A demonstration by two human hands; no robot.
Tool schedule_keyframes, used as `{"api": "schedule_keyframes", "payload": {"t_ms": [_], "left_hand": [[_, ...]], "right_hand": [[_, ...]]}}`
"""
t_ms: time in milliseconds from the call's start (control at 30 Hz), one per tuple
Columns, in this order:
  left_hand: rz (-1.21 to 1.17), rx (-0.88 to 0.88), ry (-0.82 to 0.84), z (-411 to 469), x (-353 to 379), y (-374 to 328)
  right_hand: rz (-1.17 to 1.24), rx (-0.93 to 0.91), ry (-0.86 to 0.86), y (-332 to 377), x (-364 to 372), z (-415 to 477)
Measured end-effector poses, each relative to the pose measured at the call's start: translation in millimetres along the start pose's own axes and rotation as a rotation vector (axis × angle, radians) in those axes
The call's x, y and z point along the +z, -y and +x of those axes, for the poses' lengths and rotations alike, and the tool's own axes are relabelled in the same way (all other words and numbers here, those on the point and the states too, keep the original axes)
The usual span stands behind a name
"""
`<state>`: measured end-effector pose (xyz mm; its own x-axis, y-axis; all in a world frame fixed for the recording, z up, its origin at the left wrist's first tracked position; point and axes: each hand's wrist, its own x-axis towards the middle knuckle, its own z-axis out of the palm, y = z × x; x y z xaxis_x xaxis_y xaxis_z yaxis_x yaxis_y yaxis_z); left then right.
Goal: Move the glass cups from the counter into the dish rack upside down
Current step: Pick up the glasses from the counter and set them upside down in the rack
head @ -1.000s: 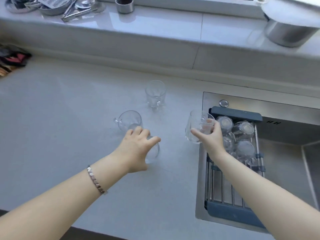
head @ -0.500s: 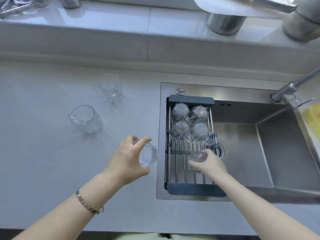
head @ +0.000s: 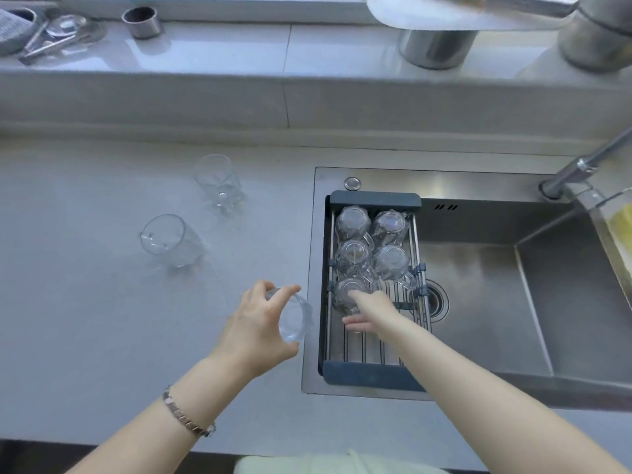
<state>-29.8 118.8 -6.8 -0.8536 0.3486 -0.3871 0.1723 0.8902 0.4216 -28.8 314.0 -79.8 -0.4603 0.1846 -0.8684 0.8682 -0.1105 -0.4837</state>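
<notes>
Right hand (head: 367,311) is down in the dish rack (head: 372,372), fingers wrapped round the fifth cup (head: 350,295), base up, mouth on the bars. It sits third in the rack's left column, touching the cup behind it. The grip looks snug, though glass and fingers blur together, so can't say if it's loosening. Base-up makes sense: water drains through the bars into the sink (head: 496,302) below.

Left hand (head: 254,331) holds the next cup (head: 293,318) over the counter (head: 85,319), right at the sink's left edge. Thumb on the near side, fingers over the far side, a medium-wide clamp across the body. The cup's tipped on its side, one end facing the rack. Can't tell if that's rim or base. Prob staged there so it goes in as soon as the right hand clears out.

Four inverted cups (head: 372,241) fill the rack's far end, two by two, packed tight and touching. Near end of the rack is open bars, plenty of room.

Two cups wait on the counter, well apart from the sink: the handled cup (head: 169,241) upright toward the counter's middle, the far cup (head: 217,181) upright nearer the back wall. All clear, thin-walled glass with faceted lower bodies, hard to read vs the pale counter. Slippery-looking stuff, so a firm wrap seems wise.
</notes>
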Motion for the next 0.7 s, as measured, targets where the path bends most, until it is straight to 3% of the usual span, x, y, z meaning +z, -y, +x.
{"api": "schedule_keyframes", "payload": {"t_ms": [67,167,300,467,600,700], "left_hand": [[-0.01,0.03,0.038,4.4,6.2,-8.8],[-0.1,0.071,0.071,10.0,14.6,-22.8],[-0.355,0.13,0.058,15.5,13.0,-45.0],[-0.638,0.186,0.133,19.8,20.4,-76.3],[-0.78,0.128,0.289,28.7,30.3,-81.2],[-0.623,0.125,0.375,40.3,40.1,-74.2]], "right_hand": [[-0.154,-0.043,0.024,-11.7,-17.9,-9.8],[-0.424,-0.309,-0.022,-33.9,-39.7,-32.9],[-0.42,-0.628,0.14,-48.3,-39.4,-66.7],[-0.068,-0.723,-0.036,-63.0,-57.1,-72.1],[-0.106,-0.727,-0.019,-64.8,-79.4,-75.4],[-0.257,-0.698,-0.147,-57.9,-92.3,-75.3]]}}
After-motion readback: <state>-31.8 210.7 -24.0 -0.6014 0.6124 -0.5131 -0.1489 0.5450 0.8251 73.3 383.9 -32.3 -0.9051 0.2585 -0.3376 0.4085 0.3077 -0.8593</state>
